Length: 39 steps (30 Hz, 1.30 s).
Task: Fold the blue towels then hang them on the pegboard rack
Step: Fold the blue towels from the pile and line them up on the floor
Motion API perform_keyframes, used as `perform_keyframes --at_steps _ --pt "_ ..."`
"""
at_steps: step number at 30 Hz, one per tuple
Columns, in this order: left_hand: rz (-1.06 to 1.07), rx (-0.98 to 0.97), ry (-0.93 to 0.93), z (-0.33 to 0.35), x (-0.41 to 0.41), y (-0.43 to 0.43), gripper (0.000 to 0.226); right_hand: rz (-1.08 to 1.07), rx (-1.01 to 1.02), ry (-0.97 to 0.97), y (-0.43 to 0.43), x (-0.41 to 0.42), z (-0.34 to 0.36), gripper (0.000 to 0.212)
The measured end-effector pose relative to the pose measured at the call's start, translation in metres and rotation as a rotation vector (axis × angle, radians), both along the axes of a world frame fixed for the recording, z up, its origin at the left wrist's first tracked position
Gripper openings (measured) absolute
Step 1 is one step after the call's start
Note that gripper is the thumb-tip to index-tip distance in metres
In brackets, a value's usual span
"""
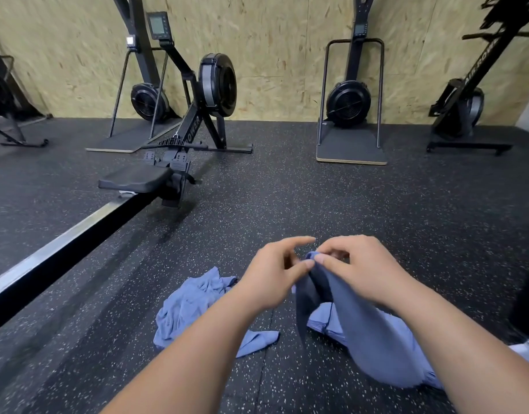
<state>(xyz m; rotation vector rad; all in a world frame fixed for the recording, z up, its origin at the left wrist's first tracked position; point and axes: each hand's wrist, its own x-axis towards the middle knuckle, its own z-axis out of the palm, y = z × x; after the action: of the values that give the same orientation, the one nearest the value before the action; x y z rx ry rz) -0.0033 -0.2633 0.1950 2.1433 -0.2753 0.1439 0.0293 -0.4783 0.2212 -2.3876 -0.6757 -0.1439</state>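
Both hands meet over a blue towel [362, 333] lifted off the black speckled floor. My right hand [359, 267] pinches its top corner between thumb and curled fingers. My left hand [275, 276] touches the same corner with its thumb, index finger stretched out above it; I cannot tell whether it pinches the cloth. The towel hangs down to the right under my right forearm. A folded blue towel [326, 321] lies flat on the floor under the hanging one. A crumpled blue towel [191, 306] lies on the floor left of my left forearm. No pegboard rack is in view.
A rowing machine [179, 138] with its seat and long metal rail [66, 234] runs along the left. Ski-type machines [350, 103] stand against the chipboard wall at the back. Another black machine [466, 100] stands at the far right.
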Motion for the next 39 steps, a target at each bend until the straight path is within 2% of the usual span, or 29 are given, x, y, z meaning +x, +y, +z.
perform_keyframes --at_steps 2,4,7,12,17,22,27,30,34,39 --pt "0.025 0.032 0.002 -0.001 0.0 -0.005 0.014 0.018 0.012 0.025 0.002 -0.003 0.001 0.005" --pt "0.044 0.087 0.0 0.001 0.0 -0.005 0.007 0.025 -0.001 0.067 -0.001 -0.002 0.001 0.006" --pt "0.114 0.175 -0.033 0.005 0.004 0.004 0.007 0.022 -0.039 0.15 -0.009 0.003 -0.001 0.009" --pt "0.321 0.13 -0.055 0.008 0.013 0.031 0.008 -0.024 -0.053 0.196 -0.034 0.017 -0.004 0.011" --pt "0.517 0.029 -0.041 0.009 0.016 0.057 0.012 -0.162 -0.05 0.135 -0.052 0.024 -0.003 0.009" --pt "0.686 0.007 -0.049 0.007 0.019 0.078 0.016 -0.346 -0.067 0.026 -0.067 0.028 0.001 0.01" --pt "0.784 0.01 -0.016 0.002 0.022 0.09 0.017 -0.459 -0.061 0.016 -0.076 0.029 0.0 0.014" --pt "0.767 0.057 -0.003 -0.001 0.022 0.09 0.013 -0.457 0.054 0.057 -0.075 0.031 -0.003 0.011" --pt "0.6 0.137 0.006 -0.005 0.02 0.08 0.008 -0.313 0.454 0.283 -0.06 0.027 0.0 0.014" --pt "0.386 0.089 -0.018 -0.004 0.019 0.057 0.013 -0.136 0.491 0.487 -0.033 0.011 0.012 0.016"
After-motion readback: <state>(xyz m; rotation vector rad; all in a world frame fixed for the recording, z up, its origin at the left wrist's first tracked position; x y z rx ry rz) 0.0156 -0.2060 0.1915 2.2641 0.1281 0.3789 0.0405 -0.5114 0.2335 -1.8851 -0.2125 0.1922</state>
